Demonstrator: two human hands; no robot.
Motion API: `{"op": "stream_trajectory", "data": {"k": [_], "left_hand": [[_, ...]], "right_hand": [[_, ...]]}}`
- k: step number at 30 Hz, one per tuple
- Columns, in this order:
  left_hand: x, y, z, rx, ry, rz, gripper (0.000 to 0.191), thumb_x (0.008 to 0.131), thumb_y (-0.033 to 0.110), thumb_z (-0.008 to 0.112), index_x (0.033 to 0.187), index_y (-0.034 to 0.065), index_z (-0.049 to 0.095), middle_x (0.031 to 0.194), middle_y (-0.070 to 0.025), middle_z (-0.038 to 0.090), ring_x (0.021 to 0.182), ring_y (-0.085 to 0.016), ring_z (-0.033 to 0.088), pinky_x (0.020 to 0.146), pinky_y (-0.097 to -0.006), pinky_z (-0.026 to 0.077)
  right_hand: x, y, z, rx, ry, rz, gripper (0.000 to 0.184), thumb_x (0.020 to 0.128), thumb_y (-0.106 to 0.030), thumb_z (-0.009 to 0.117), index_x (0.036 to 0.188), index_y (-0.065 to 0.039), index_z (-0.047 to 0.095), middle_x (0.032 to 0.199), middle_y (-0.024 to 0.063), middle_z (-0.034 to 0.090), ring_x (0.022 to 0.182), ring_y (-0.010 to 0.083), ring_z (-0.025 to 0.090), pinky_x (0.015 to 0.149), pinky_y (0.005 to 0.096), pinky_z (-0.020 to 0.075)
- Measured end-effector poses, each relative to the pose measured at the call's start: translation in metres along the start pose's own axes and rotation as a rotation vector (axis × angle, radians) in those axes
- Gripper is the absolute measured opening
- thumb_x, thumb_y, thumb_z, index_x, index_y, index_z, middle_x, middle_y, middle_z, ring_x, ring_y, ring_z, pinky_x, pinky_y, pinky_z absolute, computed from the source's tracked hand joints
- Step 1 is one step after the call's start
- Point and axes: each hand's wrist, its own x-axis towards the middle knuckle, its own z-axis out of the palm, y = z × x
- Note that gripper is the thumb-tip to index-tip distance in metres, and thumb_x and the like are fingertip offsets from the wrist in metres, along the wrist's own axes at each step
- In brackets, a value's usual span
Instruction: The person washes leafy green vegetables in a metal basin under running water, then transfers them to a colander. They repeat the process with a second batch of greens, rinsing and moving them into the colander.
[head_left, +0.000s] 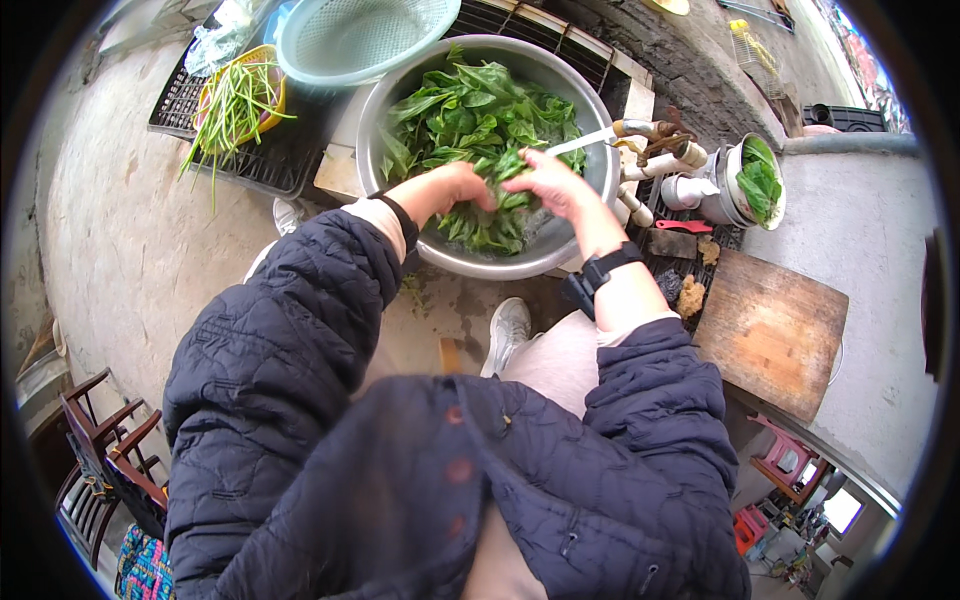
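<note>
A wide metal basin (491, 268) before me holds water and a heap of leafy greens (480, 112). Over its near half, my left hand (461, 186) is closed around some leaves, its fingertips hidden among them. Facing it, my right hand (551, 184) grips the same bunch of leaves (506, 171) between thumb and fingers. A white strip (581, 141), either a spout or a stream of water, reaches from the tap (645, 129) at the right rim to just above my right hand.
A pale blue colander (360, 45) stands beyond the basin's left rim. Left of it, a yellow basket (277, 97) of long green stems rests on a black crate (169, 112). At right are a wooden cutting board (772, 330), a red-handled tool (684, 225) and a bowl with leaves (759, 184).
</note>
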Motion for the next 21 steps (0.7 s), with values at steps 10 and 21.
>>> {"op": "stream_trajectory", "data": {"k": [10,21], "left_hand": [[-0.006,0.008,-0.007,-0.281,-0.108,-0.399,0.042,0.094,0.036,0.038,0.11,0.0066,0.063,0.112,-0.0177,0.066,0.101,-0.038,0.062,0.097,-0.0692,0.034],[0.013,-0.015,0.003,-0.347,-0.18,-0.27,0.036,0.09,0.019,0.067,0.118,-0.0005,0.055,0.112,-0.0138,0.065,0.099,-0.031,0.065,0.081,-0.0598,0.055]], "right_hand": [[-0.013,0.004,0.029,-1.118,0.018,-0.179,0.076,0.07,-0.033,0.077,0.139,-0.018,0.047,0.133,0.0221,0.047,0.123,0.0393,0.05,0.101,0.0439,0.0446],[0.004,0.03,0.024,-1.105,0.037,-0.089,0.066,0.073,-0.008,0.065,0.136,-0.011,0.045,0.127,0.0293,0.051,0.115,0.0413,0.055,0.097,0.0412,0.0472]]}}
